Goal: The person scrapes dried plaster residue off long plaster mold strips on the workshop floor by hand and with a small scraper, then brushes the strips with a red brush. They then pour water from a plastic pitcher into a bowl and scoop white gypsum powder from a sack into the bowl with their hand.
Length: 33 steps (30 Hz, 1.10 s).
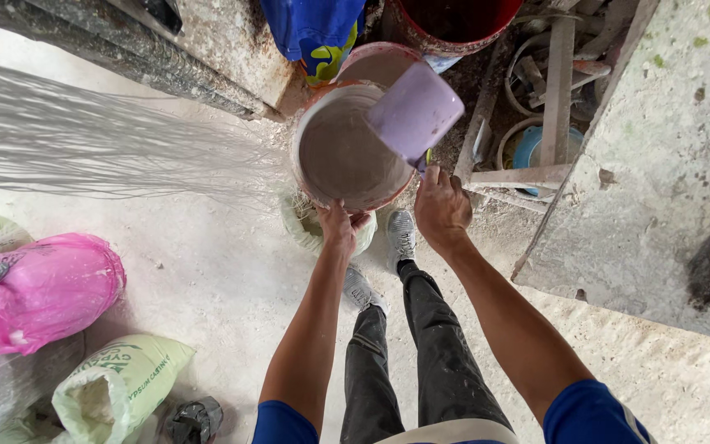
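While left hand (339, 224) grips the bucket (347, 152) rim | right hand (441, 205) closed on purple scoop (415, 111) above | bucket holds grey-pink slurry, mixing apparently unfinished

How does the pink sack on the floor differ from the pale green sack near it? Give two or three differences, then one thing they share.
The pink sack is bright pink and plain; the pale green sack carries green print. The pink sack is bulging and bunched shut at its left end; the pale green sack lies slumped with its mouth open, white powder showing inside. The pink sack looks bigger than the pale green sack. Both lie on the dusty floor, to the person's left.
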Each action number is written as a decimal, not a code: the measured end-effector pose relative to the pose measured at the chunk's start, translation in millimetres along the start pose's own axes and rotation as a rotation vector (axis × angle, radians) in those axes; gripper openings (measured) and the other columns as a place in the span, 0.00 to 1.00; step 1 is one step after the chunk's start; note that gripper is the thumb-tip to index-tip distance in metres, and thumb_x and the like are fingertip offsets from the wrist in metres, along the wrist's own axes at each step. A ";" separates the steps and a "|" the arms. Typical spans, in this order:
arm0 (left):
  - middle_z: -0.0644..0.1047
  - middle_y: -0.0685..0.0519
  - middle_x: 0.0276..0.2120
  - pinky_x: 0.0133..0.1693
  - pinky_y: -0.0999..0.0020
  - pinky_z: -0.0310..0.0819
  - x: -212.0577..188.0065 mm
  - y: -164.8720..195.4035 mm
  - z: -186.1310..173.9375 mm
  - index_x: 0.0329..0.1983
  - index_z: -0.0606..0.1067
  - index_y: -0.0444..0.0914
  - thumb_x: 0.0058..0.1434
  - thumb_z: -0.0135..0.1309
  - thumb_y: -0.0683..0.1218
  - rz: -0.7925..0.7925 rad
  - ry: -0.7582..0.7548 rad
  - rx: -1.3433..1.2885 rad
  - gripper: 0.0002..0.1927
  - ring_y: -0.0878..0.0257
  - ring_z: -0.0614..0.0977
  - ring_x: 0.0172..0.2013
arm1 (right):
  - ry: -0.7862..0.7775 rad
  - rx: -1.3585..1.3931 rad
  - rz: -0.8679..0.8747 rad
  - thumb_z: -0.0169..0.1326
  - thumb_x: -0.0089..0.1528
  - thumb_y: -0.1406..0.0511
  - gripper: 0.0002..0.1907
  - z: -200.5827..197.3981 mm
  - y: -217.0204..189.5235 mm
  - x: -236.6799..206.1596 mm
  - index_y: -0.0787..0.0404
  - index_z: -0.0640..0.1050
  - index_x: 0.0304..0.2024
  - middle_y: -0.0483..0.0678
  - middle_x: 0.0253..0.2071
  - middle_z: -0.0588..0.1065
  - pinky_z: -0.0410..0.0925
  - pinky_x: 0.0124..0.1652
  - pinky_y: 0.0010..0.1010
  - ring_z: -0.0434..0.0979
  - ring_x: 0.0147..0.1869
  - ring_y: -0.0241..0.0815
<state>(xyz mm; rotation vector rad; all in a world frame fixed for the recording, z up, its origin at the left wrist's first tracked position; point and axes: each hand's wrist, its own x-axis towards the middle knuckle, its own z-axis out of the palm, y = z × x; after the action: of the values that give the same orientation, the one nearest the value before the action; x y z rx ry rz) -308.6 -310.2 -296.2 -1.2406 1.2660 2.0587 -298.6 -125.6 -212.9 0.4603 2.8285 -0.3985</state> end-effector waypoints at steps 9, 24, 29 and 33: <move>0.75 0.43 0.42 0.35 0.51 0.83 -0.4 0.7 -4.0 0.74 0.46 0.51 0.68 0.45 0.52 0.004 -0.028 -0.040 0.35 0.51 0.81 0.31 | 0.118 0.000 -0.069 0.53 0.64 0.66 0.11 7.2 0.8 -5.7 0.64 0.72 0.46 0.57 0.43 0.79 0.75 0.38 0.46 0.79 0.47 0.54; 0.73 0.45 0.52 0.38 0.53 0.82 -5.1 2.2 -9.8 0.69 0.51 0.50 0.64 0.51 0.53 -0.045 0.012 -0.043 0.33 0.53 0.83 0.37 | 0.124 0.369 0.163 0.55 0.66 0.63 0.18 -79.2 40.7 295.8 0.69 0.71 0.53 0.65 0.46 0.74 0.69 0.48 0.59 0.72 0.53 0.68; 0.72 0.52 0.55 0.41 0.50 0.80 -11.5 9.6 -3.6 0.68 0.53 0.53 0.63 0.50 0.54 -0.012 0.020 0.006 0.31 0.54 0.81 0.46 | 0.158 0.178 -0.080 0.56 0.65 0.57 0.20 -52.9 -7.9 265.6 0.65 0.76 0.53 0.62 0.46 0.76 0.69 0.47 0.51 0.76 0.50 0.60; 0.71 0.54 0.54 0.45 0.52 0.79 -10.9 7.8 2.0 0.64 0.58 0.45 0.64 0.52 0.50 0.092 0.160 0.065 0.27 0.58 0.78 0.50 | -0.263 0.323 -0.271 0.60 0.60 0.49 0.25 -17.2 -54.3 224.6 0.59 0.78 0.51 0.59 0.44 0.78 0.72 0.46 0.47 0.79 0.46 0.57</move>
<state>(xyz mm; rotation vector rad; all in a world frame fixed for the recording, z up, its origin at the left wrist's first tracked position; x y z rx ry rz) -309.6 -311.3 -282.7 -1.3635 1.4756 1.9966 -527.0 -108.8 -248.3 0.0699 2.5779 -0.9057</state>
